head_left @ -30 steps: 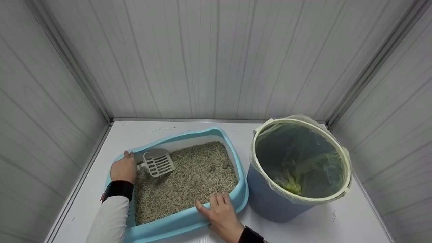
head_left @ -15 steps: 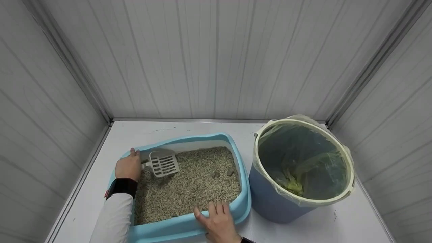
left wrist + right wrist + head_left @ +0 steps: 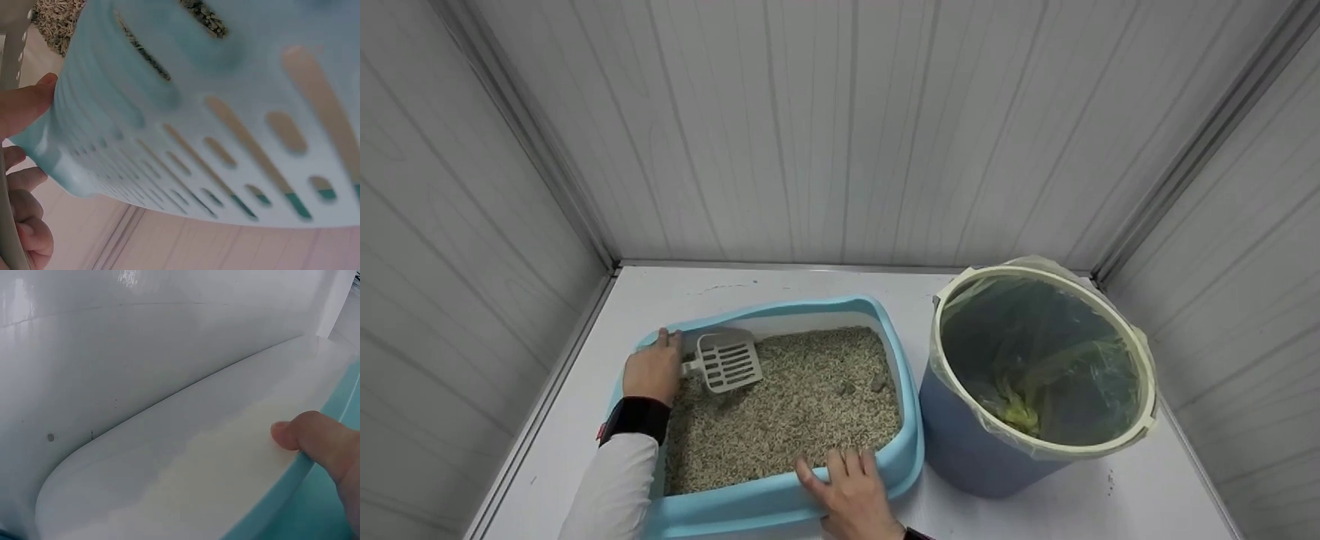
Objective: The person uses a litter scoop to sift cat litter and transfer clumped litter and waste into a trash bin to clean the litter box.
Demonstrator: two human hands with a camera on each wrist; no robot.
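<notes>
A light blue litter box [image 3: 780, 491] with sand-coloured litter [image 3: 787, 412] stands on the white surface in the head view. At its far left corner, my left hand [image 3: 654, 373] grips the rim; the left wrist view shows the thumb on one side of the blue wall [image 3: 185, 101] and curled fingers on the other. My right hand [image 3: 851, 491] holds the near rim towards its right end. A pale slotted litter scoop [image 3: 727, 364] lies over the litter, its handle running to my left hand. Whether that hand also holds the handle is hidden.
A blue bin [image 3: 982, 457] with a cream rim and a clear liner stands close to the box's right side. Yellowish gathered plastic [image 3: 1016, 412] shows inside it. Grey panelled walls [image 3: 840, 135] enclose the back and both sides.
The litter box has shifted slightly right and towards me, with both hands on its rim and the scoop in it. Most of that happened before the half-second-old frame. The view has shifted slightly.
</notes>
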